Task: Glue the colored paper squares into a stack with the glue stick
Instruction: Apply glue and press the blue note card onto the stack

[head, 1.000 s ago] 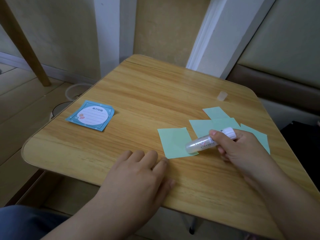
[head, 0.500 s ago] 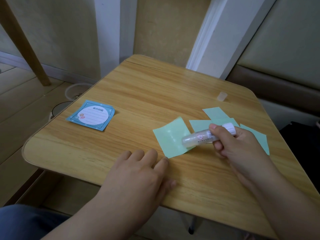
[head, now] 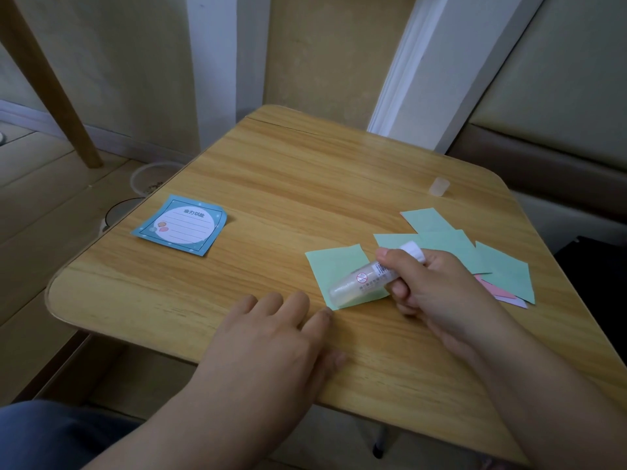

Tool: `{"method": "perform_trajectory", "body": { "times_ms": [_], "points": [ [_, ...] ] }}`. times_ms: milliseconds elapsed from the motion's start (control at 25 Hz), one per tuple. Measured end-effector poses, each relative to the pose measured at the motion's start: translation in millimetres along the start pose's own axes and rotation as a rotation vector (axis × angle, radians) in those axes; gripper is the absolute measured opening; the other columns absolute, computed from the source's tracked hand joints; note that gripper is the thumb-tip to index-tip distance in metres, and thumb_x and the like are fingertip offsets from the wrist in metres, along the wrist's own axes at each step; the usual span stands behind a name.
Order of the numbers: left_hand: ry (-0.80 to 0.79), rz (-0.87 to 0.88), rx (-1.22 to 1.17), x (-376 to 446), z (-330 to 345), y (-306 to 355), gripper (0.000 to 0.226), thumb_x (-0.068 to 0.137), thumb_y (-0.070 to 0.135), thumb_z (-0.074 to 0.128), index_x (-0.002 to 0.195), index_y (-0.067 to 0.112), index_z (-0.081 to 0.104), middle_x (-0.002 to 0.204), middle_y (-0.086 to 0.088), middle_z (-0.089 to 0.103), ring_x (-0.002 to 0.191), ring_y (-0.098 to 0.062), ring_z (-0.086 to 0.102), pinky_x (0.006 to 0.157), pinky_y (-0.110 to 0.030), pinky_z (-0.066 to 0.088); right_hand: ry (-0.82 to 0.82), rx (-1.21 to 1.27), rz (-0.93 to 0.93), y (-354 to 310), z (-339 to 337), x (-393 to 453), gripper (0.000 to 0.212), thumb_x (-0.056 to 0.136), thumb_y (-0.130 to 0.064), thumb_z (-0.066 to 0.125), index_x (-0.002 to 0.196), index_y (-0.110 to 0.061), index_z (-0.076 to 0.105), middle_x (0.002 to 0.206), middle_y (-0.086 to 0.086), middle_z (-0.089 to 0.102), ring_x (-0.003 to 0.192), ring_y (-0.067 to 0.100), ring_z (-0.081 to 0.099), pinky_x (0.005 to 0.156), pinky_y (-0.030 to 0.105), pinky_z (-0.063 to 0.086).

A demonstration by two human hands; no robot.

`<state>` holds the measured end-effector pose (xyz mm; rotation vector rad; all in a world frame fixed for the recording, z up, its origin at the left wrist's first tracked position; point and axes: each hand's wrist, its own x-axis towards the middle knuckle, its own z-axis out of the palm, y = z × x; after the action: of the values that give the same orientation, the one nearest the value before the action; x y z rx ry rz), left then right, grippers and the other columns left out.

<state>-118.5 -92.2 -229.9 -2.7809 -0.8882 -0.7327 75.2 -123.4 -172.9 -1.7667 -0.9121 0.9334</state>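
One square in work: a single green paper square (head: 342, 274) lay flat on the table (head: 271, 184), right of the frame's centre, apart from the others.
Loose squares: several more green squares (head: 502, 266) overlapped at the right of the frame, with a pink one (head: 498, 293) peeping out beneath them; none looked stacked yet.
Right hand: the right hand (head: 437, 290) curled around the glue stick (head: 363, 283), gripping its upper barrel, tip down on the near part of the single square.
Left hand: the left hand (head: 271, 337) lay flat with fingers spread, fingertips (head: 326, 313) at the square's near corner, holding nothing.
Handling: the paper was probably very light, thin and floppy, likely to drag or buckle under sticky strokes; best pinned at a corner and lifted by an unglued edge.
Glue stick: rigid and smooth, sensibly held mid-barrel.
Cap: a small translucent cap (head: 438, 186) stood at the upper right.
Elsewhere: a blue notepad (head: 179, 224) rested at the left.
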Motion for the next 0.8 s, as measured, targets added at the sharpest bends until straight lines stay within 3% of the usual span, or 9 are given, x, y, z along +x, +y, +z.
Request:
{"method": "perform_trajectory", "body": {
  "times_ms": [240, 800],
  "points": [
    [-0.007, -0.007, -0.007, 0.0, -0.4, 0.6, 0.046, 0.081, 0.049, 0.04, 0.088, 0.017, 0.072, 0.067, 0.0, 0.055, 0.055, -0.025, 0.054, 0.05, -0.035, 0.045, -0.006, -0.024, 0.015, 1.9, 0.4, 2.3, 0.027, 0.078, -0.037, 0.064, 0.061, -0.016, 0.058, 0.05, 0.0, 0.041, 0.042, 0.011, 0.027, 0.045, 0.025, 0.025],
    [-0.019, -0.025, -0.016, 0.0, -2.3, 2.5, 0.046, 0.081, 0.048, 0.04, 0.089, 0.017, 0.073, 0.066, 0.001, 0.054, 0.054, -0.024, 0.054, 0.049, -0.036, 0.044, 0.123, -0.048, 0.047, 7.8, -39.0, 3.9, 0.026, 0.084, -0.032, 0.064, 0.072, -0.009, 0.061, 0.048, -0.002, 0.041, 0.04, 0.008, 0.028, 0.043, 0.022, 0.028]
  ]
}}
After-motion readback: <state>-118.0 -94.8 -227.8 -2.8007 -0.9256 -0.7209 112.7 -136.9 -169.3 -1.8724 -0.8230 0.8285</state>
